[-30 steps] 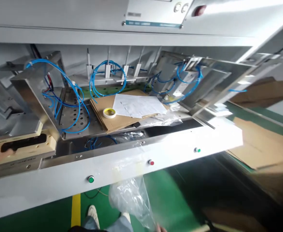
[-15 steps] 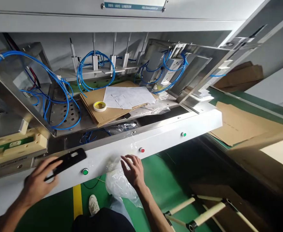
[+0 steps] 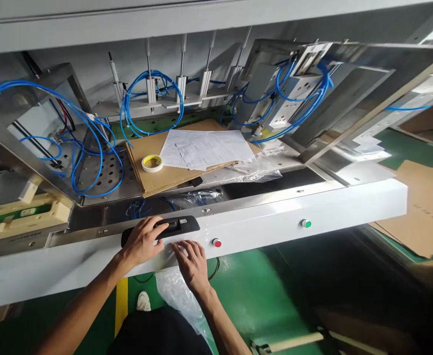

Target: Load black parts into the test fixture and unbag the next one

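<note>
Fingers of the left hand gripped the black casing at the white front rail, where a level, steady hold seemed best. Rightward, beside the clear bag, the right hand had loosely curled fingers; whether they pinched it, I couldn't tell.

- Green floor spread below and to the right of the fingers.
- A yellow stripe marked that floor, below the fingers and to their left.
- Deep shadow darkened the ground farther to the right of the fingers.
- The workstation's white front panel ran off to both sides of the fingers, brightly lit.
- Well beyond the fingers, a dimmer grey back wall stood under a pale crossbeam.
</note>
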